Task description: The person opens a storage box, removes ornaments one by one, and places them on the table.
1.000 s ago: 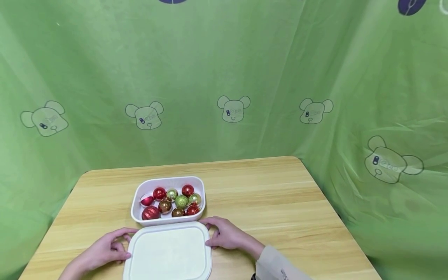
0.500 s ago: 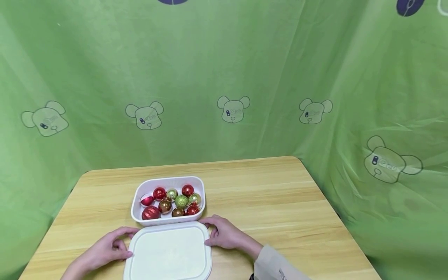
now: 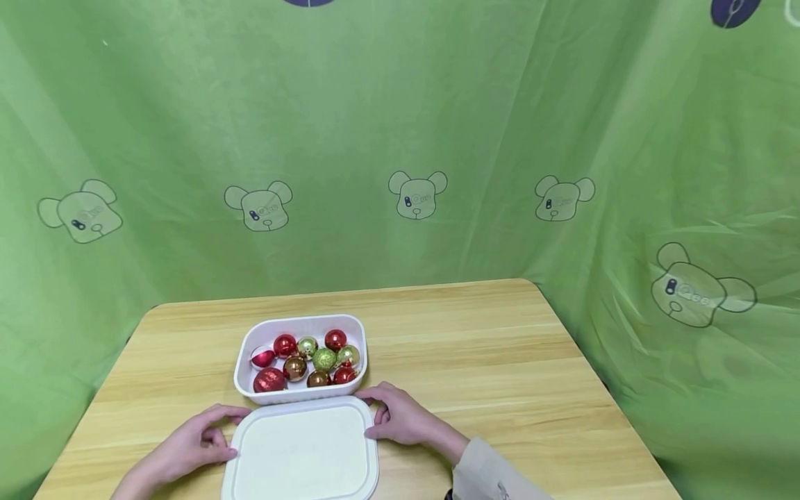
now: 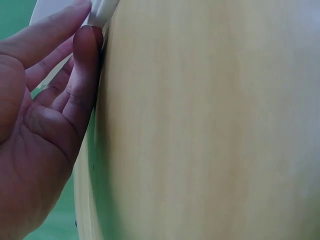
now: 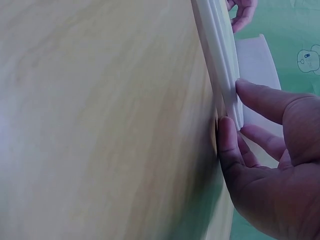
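Note:
A white rectangular lid (image 3: 303, 451) with rounded corners lies flat, close to the near edge in the head view. My left hand (image 3: 190, 444) pinches its left edge, thumb on top and a finger underneath in the left wrist view. My right hand (image 3: 403, 418) grips the right edge; its thumb (image 5: 260, 97) presses the upper face while a fingertip sits below the rim. Just beyond the lid stands a white box (image 3: 239, 375), uncovered. Inside are several Christmas baubles, among them a large red bauble (image 3: 269, 380), a glittery green bauble (image 3: 324, 359) and a brown bauble (image 3: 295, 369).
The wooden table (image 3: 487, 361) extends to both sides of the box and behind it. A green curtain (image 3: 350, 125) printed with bear heads surrounds the back and sides. A beige sleeve (image 3: 494, 472) covers the right forearm.
Hardly anything differs. Both hands keep hold of the lid, with the left hand shifted very slightly right and the right hand very slightly away. Box and baubles stay put.

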The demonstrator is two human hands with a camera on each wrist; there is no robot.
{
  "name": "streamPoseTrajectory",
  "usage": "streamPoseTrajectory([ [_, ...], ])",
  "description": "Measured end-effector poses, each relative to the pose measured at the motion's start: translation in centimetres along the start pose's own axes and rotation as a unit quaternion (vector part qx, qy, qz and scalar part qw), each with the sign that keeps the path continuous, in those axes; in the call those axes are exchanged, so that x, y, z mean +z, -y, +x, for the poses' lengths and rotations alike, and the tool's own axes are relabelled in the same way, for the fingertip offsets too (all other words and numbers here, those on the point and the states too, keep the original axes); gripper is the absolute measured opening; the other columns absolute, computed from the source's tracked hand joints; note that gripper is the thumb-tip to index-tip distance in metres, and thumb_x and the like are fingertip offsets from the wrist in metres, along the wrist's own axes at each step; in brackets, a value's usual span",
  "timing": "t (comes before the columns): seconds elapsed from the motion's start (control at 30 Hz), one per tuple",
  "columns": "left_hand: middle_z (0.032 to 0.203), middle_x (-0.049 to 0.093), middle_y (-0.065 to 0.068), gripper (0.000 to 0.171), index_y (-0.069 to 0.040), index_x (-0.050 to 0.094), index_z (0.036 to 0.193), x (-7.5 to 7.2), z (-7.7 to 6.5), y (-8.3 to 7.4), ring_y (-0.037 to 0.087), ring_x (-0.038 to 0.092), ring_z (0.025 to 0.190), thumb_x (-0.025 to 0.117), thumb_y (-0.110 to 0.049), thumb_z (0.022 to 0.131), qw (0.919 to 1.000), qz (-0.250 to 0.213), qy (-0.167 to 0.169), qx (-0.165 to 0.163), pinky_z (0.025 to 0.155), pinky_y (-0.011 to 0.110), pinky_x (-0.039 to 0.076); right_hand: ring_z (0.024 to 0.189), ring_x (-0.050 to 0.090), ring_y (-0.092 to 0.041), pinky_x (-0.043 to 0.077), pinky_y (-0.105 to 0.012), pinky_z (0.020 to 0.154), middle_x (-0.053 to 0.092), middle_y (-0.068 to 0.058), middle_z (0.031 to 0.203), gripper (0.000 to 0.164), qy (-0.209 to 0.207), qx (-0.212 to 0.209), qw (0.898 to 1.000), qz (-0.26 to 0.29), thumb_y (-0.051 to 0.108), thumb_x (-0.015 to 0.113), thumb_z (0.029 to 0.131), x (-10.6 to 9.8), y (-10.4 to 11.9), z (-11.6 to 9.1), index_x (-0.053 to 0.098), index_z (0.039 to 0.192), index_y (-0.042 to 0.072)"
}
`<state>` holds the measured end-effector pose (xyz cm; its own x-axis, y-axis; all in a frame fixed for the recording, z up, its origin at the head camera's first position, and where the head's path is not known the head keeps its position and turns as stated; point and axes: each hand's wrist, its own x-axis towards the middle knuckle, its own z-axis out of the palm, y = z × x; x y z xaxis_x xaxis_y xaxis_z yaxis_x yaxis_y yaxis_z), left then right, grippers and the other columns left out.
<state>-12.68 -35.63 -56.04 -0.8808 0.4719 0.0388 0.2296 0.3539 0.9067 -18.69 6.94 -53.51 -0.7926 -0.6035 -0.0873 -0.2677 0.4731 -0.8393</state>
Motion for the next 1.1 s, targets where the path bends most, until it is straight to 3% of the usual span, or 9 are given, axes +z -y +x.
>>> streamPoseTrajectory([
  [0.13,0.119,0.062,0.022,0.061,0.004,0.054,0.142,0.03,0.00,-0.10,0.007,0.063,0.070,0.080,-0.010,0.089,1.0000,0.000,0.000,0.003,0.059,0.026,0.056,0.075,0.058,-0.004,0.055,-0.017,0.068,0.057,-0.004,0.108,0.068,-0.002,0.000,1.000,0.001,0.002,0.086,0.079,0.05,0.04,0.01,0.060,0.142,0.006],
  [0.27,0.097,0.068,0.010,0.063,0.008,0.052,0.142,0.08,0.06,-0.26,0.006,0.064,0.071,0.080,-0.009,0.088,1.0000,-0.005,0.006,0.003,0.061,0.026,0.057,0.075,0.057,-0.005,0.055,-0.017,0.067,0.058,-0.005,0.109,0.068,-0.007,0.002,1.000,0.007,0.001,0.086,0.079,0.15,0.11,0.01,0.060,0.142,0.005],
  [0.37,0.088,0.067,0.010,0.072,0.012,0.046,0.144,0.01,0.05,-0.49,0.008,0.066,0.075,0.083,-0.009,0.085,0.9993,-0.030,0.023,-0.005,0.067,0.026,0.061,0.075,0.057,-0.005,0.055,-0.017,0.067,0.058,-0.005,0.111,0.068,-0.011,0.003,1.000,0.013,-0.001,0.085,0.078,0.22,0.16,0.04,0.060,0.141,0.004],
  [0.47,0.098,0.062,0.018,0.088,0.015,0.038,0.148,-0.15,-0.09,-0.70,0.010,0.066,0.084,0.087,-0.007,0.078,0.9966,-0.065,0.048,-0.015,0.074,0.028,0.063,0.075,0.057,-0.006,0.054,-0.018,0.066,0.059,-0.006,0.113,0.068,-0.016,0.006,1.000,0.017,-0.001,0.085,0.078,0.25,0.18,0.04,0.061,0.141,0.004],
  [0.6,0.111,0.052,0.027,0.101,0.013,0.034,0.152,-0.29,-0.25,-0.69,0.012,0.061,0.094,0.091,-0.008,0.071,0.9949,-0.073,0.070,-0.001,0.085,0.025,0.061,0.075,0.057,-0.007,0.054,-0.018,0.065,0.060,-0.005,0.114,0.067,-0.022,0.010,1.000,0.019,-0.001,0.086,0.077,0.24,0.18,0.06,0.061,0.140,0.004],
  [0.83,0.133,0.048,0.026,0.100,0.012,0.039,0.150,-0.06,-0.36,-0.49,0.010,0.056,0.113,0.092,-0.014,0.070,0.9948,-0.033,0.072,0.064,0.105,0.017,0.051,0.076,0.058,-0.010,0.054,-0.019,0.065,0.061,-0.005,0.114,0.068,-0.026,0.023,0.999,0.024,-0.002,0.087,0.075,0.26,0.13,0.10,0.062,0.138,0.004],
  [0.97,0.145,0.041,0.029,0.101,0.009,0.039,0.151,0.02,-0.54,-0.74,0.004,0.055,0.124,0.093,-0.017,0.069,0.9948,-0.017,0.076,0.065,0.109,0.015,0.046,0.076,0.058,-0.011,0.055,-0.019,0.065,0.061,-0.006,0.114,0.068,-0.029,0.024,0.999,0.030,-0.003,0.087,0.075,0.21,0.17,0.19,0.062,0.138,0.003],
  [1.1,0.145,0.043,0.030,0.104,0.004,0.045,0.151,0.25,-0.64,-1.01,0.001,0.054,0.128,0.096,-0.028,0.066,0.9947,0.053,0.058,0.066,0.107,0.014,0.047,0.075,0.059,-0.010,0.054,-0.019,0.064,0.061,-0.005,0.113,0.067,-0.029,0.026,0.999,0.028,-0.002,0.087,0.075,0.20,0.22,0.27,0.063,0.138,0.003],
])
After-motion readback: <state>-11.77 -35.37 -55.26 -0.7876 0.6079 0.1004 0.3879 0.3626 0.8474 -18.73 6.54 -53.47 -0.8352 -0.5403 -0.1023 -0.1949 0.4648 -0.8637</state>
